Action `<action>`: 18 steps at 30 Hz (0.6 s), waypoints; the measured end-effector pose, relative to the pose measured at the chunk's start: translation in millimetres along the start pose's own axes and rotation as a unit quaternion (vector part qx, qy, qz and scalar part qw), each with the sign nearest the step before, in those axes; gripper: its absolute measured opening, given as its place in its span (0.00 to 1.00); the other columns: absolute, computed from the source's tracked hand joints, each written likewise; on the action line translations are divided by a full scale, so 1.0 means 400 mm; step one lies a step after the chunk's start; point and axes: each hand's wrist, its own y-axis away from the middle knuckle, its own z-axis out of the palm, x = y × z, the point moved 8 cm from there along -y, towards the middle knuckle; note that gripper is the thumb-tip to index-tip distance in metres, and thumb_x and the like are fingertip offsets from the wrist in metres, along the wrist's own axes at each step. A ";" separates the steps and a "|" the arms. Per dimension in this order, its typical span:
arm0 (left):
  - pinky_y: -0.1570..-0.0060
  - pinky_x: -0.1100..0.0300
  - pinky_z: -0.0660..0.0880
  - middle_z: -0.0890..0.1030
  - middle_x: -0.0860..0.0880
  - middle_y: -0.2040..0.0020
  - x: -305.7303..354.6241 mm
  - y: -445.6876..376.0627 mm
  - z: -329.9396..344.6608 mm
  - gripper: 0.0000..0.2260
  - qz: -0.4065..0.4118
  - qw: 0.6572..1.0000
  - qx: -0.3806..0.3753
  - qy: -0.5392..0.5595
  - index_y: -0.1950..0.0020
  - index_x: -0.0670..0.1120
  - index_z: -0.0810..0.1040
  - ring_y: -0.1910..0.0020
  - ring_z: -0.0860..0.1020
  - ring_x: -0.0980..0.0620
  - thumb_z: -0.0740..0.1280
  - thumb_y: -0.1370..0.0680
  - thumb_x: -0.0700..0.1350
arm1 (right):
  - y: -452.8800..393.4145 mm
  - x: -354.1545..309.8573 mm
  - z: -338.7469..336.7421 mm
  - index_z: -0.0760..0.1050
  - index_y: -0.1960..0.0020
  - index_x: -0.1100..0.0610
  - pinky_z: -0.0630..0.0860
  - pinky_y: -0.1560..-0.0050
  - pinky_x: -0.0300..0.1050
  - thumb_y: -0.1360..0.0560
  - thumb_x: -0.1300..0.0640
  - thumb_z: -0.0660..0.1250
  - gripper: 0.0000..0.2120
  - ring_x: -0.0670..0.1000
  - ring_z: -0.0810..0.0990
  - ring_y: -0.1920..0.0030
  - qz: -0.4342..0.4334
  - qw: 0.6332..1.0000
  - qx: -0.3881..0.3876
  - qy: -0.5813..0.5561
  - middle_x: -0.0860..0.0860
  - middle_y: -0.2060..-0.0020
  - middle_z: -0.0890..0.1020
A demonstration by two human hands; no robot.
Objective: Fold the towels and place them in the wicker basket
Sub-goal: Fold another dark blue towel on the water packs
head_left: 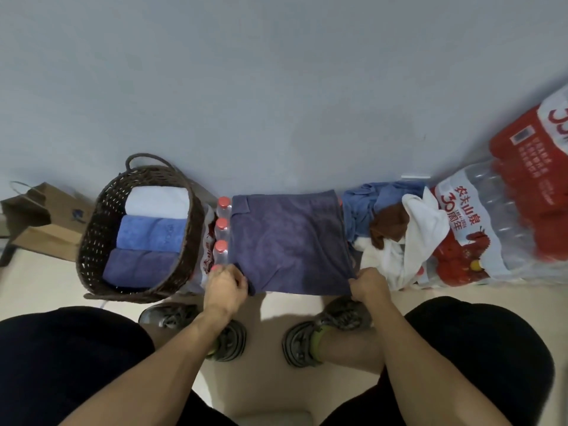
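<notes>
So roughly halfway, going by what can be seen. Three folded towels are already packed side by side in the basket (92, 241): a white one (156, 201) at the far end, a light blue one (150, 233) in the middle and a purple one (138, 267) nearest. A fourth, the dark purple towel (289, 244), is spread flat on top of a pack of bottles (222, 229) right beside the basket, and it looks like it's been folded over once at most, so more folds are still needed before it can be dropped in. Its near corners are being pinched: the left corner is gripped by the left hand (226, 284), fingers curled round the edge, and the right corner is held the same way by the right hand (367, 282). Off to the right a heap (390, 229) of unfolded towels is left over, with blue, brown and white cloth mixed together; the exact count can't be told from the tangle. Space in the basket looks mostly used up on the bottom layer, so the rest would probably have to be stacked on top.
</notes>
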 end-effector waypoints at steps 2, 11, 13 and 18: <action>0.52 0.57 0.74 0.81 0.46 0.59 -0.008 0.009 0.013 0.09 -0.052 0.995 -0.017 0.087 0.58 0.47 0.76 0.53 0.80 0.43 0.70 0.25 0.52 | 0.014 0.008 0.007 0.74 0.40 0.63 0.78 0.46 0.49 0.24 0.58 0.65 0.15 0.60 0.78 0.44 0.022 0.999 -0.013 0.045 0.60 0.42 0.79; 0.57 0.54 0.78 0.82 0.49 0.65 -0.024 0.014 0.045 0.10 -0.081 0.984 0.016 0.160 0.64 0.48 0.78 0.63 0.81 0.48 0.77 0.30 0.49 | 0.067 -0.411 0.037 0.77 0.50 0.51 0.77 0.46 0.49 0.25 0.51 0.70 0.07 0.53 0.81 0.51 -0.281 0.956 -0.061 0.065 0.47 0.56 0.81; 0.57 0.52 0.79 0.83 0.47 0.65 -0.024 0.015 0.050 0.08 -0.076 0.984 0.010 0.163 0.65 0.45 0.80 0.63 0.81 0.45 0.75 0.28 0.45 | 0.075 -0.531 0.059 0.78 0.50 0.51 0.77 0.46 0.50 0.26 0.54 0.69 0.05 0.53 0.81 0.51 -0.342 0.935 -0.058 0.069 0.48 0.56 0.82; 0.67 0.58 0.71 0.78 0.51 0.70 -0.045 0.031 0.042 0.11 -0.079 0.975 0.002 0.207 0.65 0.47 0.72 0.69 0.76 0.50 0.73 0.31 0.46 | 0.058 -0.752 0.110 0.76 0.38 0.56 0.71 0.37 0.53 0.28 0.63 0.67 0.18 0.58 0.73 0.38 -0.431 0.896 -0.011 0.107 0.56 0.40 0.75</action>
